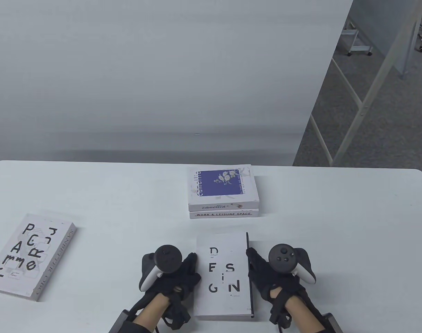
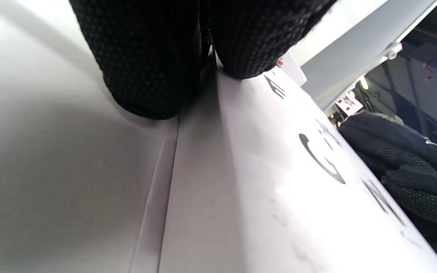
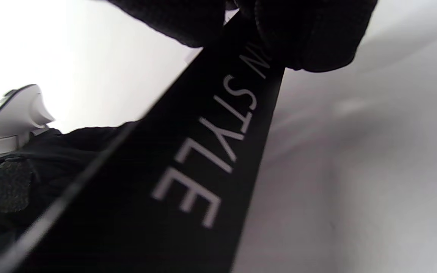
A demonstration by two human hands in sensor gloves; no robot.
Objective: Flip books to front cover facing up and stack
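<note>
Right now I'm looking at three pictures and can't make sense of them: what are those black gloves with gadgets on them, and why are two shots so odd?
There is no robot here: a person wears black sensor gloves, with a tracker strapped on the back of each hand. The wide picture looks down at a white table. The two odd ones come from cameras on the wrists, very close and tilted.

The left hand and right hand press against opposite sides of the white DESIGN book. The right wrist view shows its black spine. It is not clear that either hand really grips it.

Behind it, the camellia book lies on the WORK & LEISURE SPACE book. A fourth book lies alone at the left.
</note>
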